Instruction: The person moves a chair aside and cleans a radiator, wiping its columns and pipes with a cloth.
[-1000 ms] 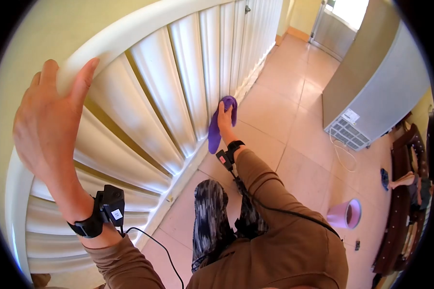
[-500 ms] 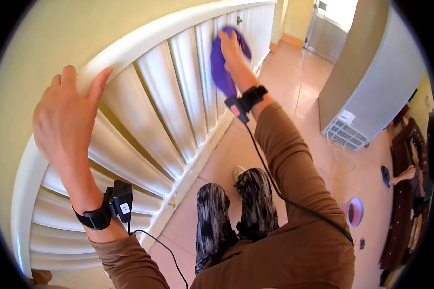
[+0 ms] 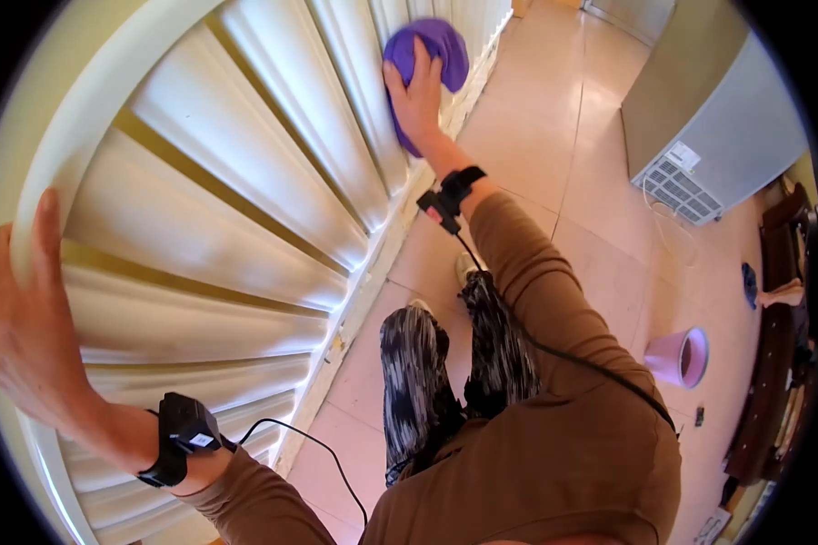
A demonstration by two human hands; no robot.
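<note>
My right hand [image 3: 418, 97] presses a bunched purple cloth [image 3: 443, 45] against the white slats near the far end of the railing. Its fingers are closed over the cloth, and part of the cloth hangs below them. At the left edge, my left hand [image 3: 32, 336] straddles the curved white handrail [image 3: 91, 100], thumb on the inner side and fingers on the outer. Some of those fingers are hidden. Between my hands run the railing's broad white slats [image 3: 200, 245], with narrow gaps showing the yellowish surface behind.
A grey refrigerator [image 3: 727, 136] stands at the right, its cord on the pink tiled floor [image 3: 536, 136]. Nearer is a pink bucket [image 3: 677, 357]. A dark sofa [image 3: 759, 400] lines the far right, with another person's foot [image 3: 782, 294] beside it. Black cables run along my arms.
My right hand has moved the purple cloth lower on the slats, nearer the railing's base. My left hand appears farther left and lower on the handrail, as the view has shifted.
</note>
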